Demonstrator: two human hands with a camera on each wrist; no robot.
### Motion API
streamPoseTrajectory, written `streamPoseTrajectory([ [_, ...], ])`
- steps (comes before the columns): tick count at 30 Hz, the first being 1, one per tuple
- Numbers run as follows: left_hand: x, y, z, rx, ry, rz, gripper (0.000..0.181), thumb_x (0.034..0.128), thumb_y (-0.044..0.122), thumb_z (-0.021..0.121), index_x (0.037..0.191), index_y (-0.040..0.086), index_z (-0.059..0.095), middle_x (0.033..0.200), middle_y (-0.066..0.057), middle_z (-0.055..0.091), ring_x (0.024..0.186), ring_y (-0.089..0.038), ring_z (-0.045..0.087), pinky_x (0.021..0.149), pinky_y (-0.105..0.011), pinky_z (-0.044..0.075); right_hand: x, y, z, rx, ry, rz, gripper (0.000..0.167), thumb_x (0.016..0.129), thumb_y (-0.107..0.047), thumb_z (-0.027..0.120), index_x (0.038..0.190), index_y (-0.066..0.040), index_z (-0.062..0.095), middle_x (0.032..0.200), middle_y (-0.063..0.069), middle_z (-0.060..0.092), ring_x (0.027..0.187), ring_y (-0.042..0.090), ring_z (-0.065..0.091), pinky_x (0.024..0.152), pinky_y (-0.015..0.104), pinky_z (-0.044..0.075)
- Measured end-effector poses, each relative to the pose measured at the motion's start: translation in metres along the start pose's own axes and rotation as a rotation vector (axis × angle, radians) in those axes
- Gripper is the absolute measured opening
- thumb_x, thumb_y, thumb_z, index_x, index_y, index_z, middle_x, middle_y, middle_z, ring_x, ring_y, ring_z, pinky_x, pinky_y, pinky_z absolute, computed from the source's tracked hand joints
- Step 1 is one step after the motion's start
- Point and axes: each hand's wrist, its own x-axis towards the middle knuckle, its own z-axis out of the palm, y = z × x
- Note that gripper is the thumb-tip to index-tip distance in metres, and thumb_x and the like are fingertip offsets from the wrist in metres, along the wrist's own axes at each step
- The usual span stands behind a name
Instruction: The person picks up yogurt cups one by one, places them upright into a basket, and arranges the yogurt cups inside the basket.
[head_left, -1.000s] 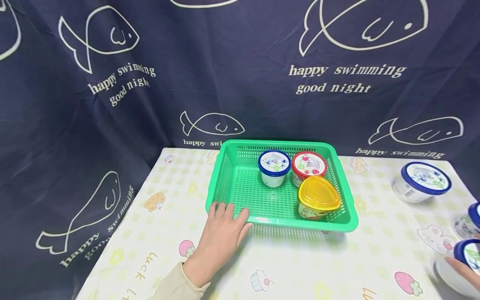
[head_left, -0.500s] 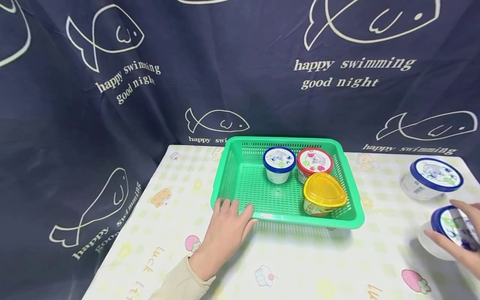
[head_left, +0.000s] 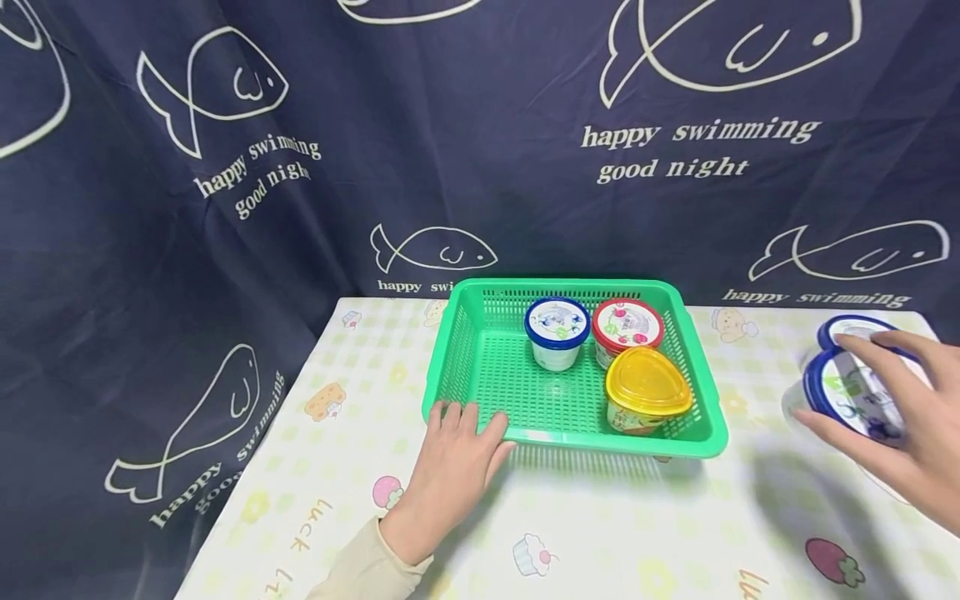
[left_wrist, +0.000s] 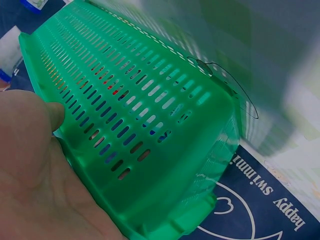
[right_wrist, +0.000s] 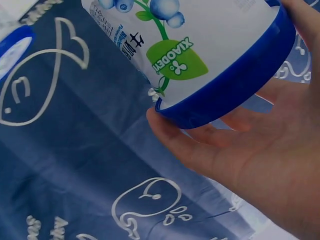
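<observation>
My left hand (head_left: 453,467) grips the near left rim of a green plastic basket (head_left: 558,442), fingers over the edge. In the left wrist view the thumb lies against the basket's slotted outer wall (left_wrist: 175,165). Inside the basket, towards its right half, stand a blue-lidded tub (head_left: 557,327), a red-lidded tub (head_left: 627,323) and a yellow-lidded tub (head_left: 648,387). Right of the basket, my right hand (head_left: 918,425) holds another blue-lidded tub (head_left: 858,392) by its lid, above the table. Blueberries and a green leaf label show on this tub's body (right_wrist: 210,45).
Another blue-lidded tub (head_left: 851,325) stands at the back right of the table, partly hidden behind the held tub and right hand. A printed cloth (head_left: 622,517) covers the table. Dark blue fish-pattern curtains (head_left: 525,167) hang behind and to the left.
My right hand has lifted a blue-lidded tub from the right side of the table and carried it left and towards the back. The left hand stays on the basket rim.
</observation>
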Motion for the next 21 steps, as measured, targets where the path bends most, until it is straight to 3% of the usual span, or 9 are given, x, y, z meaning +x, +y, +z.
streamPoseTrajectory([
  [3,0.0,0.0,0.001,-0.01,-0.006,0.0,0.034,0.1063,0.043,0.033,0.095,0.015,0.047,0.075,-0.005,0.043,0.075,-0.032,0.05,0.088,-0.054,0.042,0.011,-0.01,-0.002,-0.022,-0.011,-0.047,0.109,0.073,-0.092,0.042,0.128,-0.001,0.061,0.125,0.037,0.049,0.114,0.061,0.04,0.113,0.043,0.019],
  [8,-0.001,0.0,0.001,-0.027,-0.038,-0.009,0.033,0.1066,0.043,0.033,0.098,0.015,0.048,0.076,-0.007,0.045,0.078,-0.034,0.051,0.09,-0.056,0.041,0.031,-0.027,-0.004,-0.056,-0.036,-0.107,0.105,0.075,-0.091,0.042,0.121,0.0,0.063,0.122,0.035,0.053,0.11,0.061,0.042,0.112,0.058,0.024],
  [12,-0.002,0.001,0.001,-0.021,-0.06,-0.016,0.032,0.1064,0.043,0.034,0.101,0.015,0.049,0.078,-0.006,0.046,0.08,-0.033,0.052,0.092,-0.056,0.04,0.043,-0.04,-0.006,-0.064,-0.084,-0.135,0.09,0.072,-0.078,0.065,0.126,-0.006,0.063,0.125,0.031,0.054,0.111,0.056,0.043,0.112,0.057,0.026],
  [15,-0.002,0.001,0.001,-0.019,-0.07,-0.019,0.034,0.1067,0.044,0.031,0.102,0.016,0.049,0.079,-0.007,0.047,0.082,-0.033,0.052,0.093,-0.056,0.04,0.051,-0.049,-0.007,-0.078,-0.125,-0.154,0.084,0.066,-0.06,0.081,0.13,-0.01,0.061,0.128,0.028,0.053,0.111,0.054,0.044,0.108,0.059,0.029],
  [21,-0.001,0.0,0.001,-0.008,-0.073,-0.021,0.036,0.107,0.045,0.028,0.103,0.016,0.048,0.08,-0.007,0.047,0.084,-0.034,0.053,0.094,-0.056,0.04,0.07,-0.067,-0.001,-0.049,-0.192,-0.206,0.082,0.064,-0.048,0.087,0.13,-0.008,0.061,0.129,0.025,0.053,0.113,0.051,0.044,0.098,0.066,0.033],
])
